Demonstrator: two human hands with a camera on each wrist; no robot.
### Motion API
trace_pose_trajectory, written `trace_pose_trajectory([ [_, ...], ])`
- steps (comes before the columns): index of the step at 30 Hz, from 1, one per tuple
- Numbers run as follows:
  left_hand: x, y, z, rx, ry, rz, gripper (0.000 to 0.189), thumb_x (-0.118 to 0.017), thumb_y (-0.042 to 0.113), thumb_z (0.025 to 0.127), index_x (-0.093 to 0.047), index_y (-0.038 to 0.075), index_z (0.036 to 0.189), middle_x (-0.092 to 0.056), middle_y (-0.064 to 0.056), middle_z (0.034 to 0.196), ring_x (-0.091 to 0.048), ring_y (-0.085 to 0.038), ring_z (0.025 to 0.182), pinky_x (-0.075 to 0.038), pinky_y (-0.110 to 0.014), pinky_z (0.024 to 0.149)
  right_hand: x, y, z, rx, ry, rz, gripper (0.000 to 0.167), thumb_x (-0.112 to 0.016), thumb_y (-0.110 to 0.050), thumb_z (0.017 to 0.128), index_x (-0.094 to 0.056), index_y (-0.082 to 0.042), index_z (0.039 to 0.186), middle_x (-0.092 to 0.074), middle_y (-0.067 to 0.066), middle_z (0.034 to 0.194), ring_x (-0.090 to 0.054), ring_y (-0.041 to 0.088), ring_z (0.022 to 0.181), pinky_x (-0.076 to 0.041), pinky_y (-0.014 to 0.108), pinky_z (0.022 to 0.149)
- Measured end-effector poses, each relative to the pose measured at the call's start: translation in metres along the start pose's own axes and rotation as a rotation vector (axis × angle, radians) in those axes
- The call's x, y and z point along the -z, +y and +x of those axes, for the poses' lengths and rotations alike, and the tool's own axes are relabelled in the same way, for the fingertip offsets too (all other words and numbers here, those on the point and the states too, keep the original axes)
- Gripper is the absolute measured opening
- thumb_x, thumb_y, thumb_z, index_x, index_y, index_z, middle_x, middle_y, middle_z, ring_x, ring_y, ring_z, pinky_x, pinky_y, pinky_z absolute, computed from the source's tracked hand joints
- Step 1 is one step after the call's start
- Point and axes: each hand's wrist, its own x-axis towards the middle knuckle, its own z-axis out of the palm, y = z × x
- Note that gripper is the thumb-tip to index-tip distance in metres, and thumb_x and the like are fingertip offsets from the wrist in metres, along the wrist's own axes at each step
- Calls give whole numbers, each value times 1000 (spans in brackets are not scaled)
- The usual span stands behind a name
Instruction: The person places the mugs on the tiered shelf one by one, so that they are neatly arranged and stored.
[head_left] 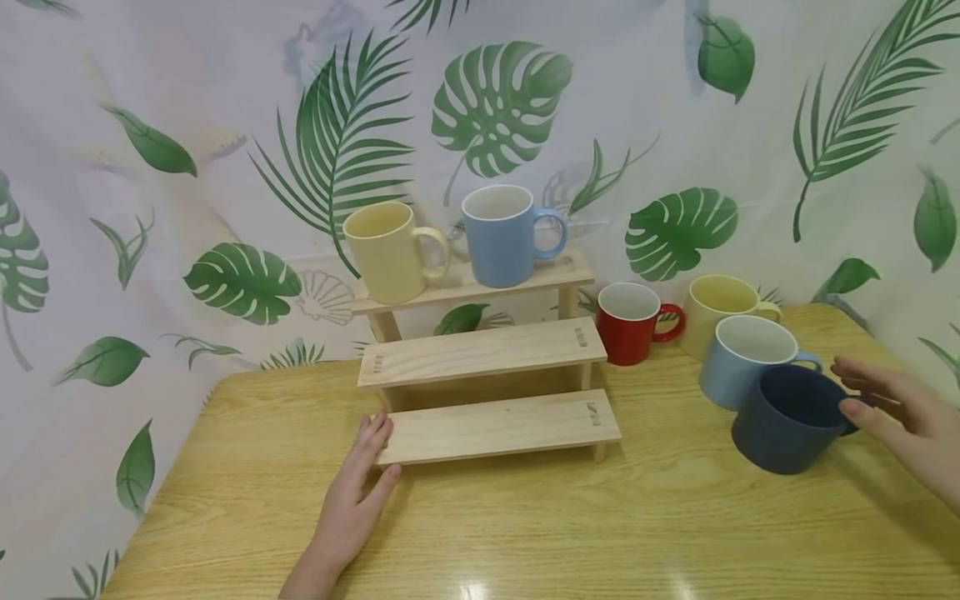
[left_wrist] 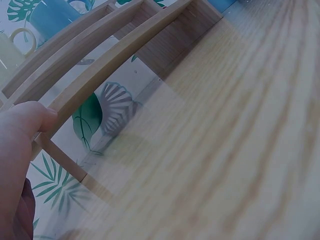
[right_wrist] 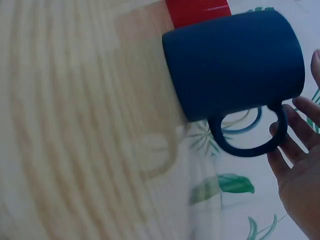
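A three-tier wooden stand [head_left: 487,354] is on the table, and my left hand [head_left: 354,492] holds the left end of its lowest step. In the left wrist view the thumb [left_wrist: 42,116] lies on the edge of that board. To the right, a dark blue mug [head_left: 783,425] stands upright on the table with its handle [right_wrist: 250,150] toward my right hand [head_left: 903,417]. The right fingers are spread and loosely bent, with fingertips at the handle; whether they touch it I cannot tell. Behind that mug stand a light blue mug [head_left: 738,367], a yellow mug [head_left: 701,321] and a red mug [head_left: 626,333].
On the stand's top step sit another yellow mug [head_left: 386,258] and a blue mug [head_left: 501,242], handles to the right. The two lower steps bear no mugs. A leaf-patterned cloth [head_left: 225,208] hangs behind the wood-grain table [head_left: 525,533].
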Motion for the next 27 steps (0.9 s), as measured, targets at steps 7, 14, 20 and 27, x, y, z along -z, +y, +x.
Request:
trace_pose_trajectory([
  [7, 0, 0, 0, 8, 5, 0, 56, -56, 17, 97, -35, 14, 149, -24, -2, 156, -12, -24, 144, -14, -50, 113, 4, 20, -8, 27, -121, 33, 62, -53, 10, 92, -35, -10, 148, -40, -21, 138, -34, -10, 118, -19, 2, 91],
  [14, 0, 0, 0, 12, 4, -2, 56, -56, 18, 98, -35, 15, 149, -25, -2, 156, -12, -23, 144, -14, -48, 113, 4, 19, -7, 10, -179, 13, 66, -55, 7, 92, -32, -13, 150, -37, -26, 135, -32, -12, 114, -25, 3, 84],
  [20, 0, -1, 0, 9, -1, -5, 56, -57, 17, 97, -35, 15, 149, -24, -3, 156, -11, -25, 144, -15, -55, 111, 4, 15, -6, -49, -188, 2, 68, -64, 4, 88, -37, -14, 148, -48, -27, 117, -43, -11, 97, -34, 5, 72],
  [27, 0, 0, 0, 10, 0, -8, 56, -56, 17, 97, -34, 15, 149, -24, -2, 156, -11, -23, 144, -15, -54, 111, 0, 9, -9, -143, -173, 34, 70, -67, 0, 86, -40, -21, 147, -44, -38, 114, -45, -17, 95, -37, 3, 70],
])
